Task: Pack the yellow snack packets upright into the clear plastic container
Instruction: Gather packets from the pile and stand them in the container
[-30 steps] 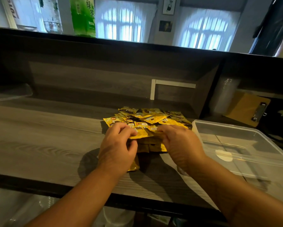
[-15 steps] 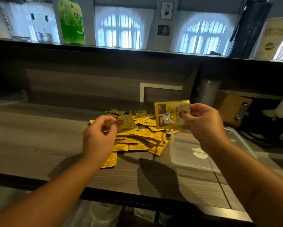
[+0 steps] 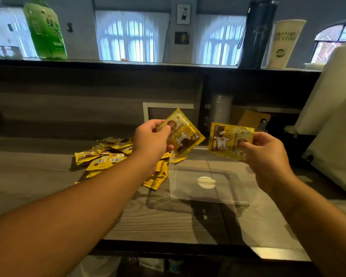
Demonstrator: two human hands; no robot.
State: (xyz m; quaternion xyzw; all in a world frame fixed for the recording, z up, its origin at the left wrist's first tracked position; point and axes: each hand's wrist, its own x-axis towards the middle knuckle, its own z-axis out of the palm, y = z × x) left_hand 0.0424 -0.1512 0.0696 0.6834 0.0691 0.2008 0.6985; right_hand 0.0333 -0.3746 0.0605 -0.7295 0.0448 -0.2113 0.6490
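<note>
left hand (image 3: 151,139): raised, fingers pinching | right hand (image 3: 268,158): raised, fingers pinching

A grey wood-grain counter (image 3: 38,176) runs across the near scene, backed by a dark raised ledge (image 3: 128,63). Beyond it, two arched windows (image 3: 128,37) with white curtains glow bright in a blue-grey wall, with two small framed pictures (image 3: 183,15) hung between them.
</note>
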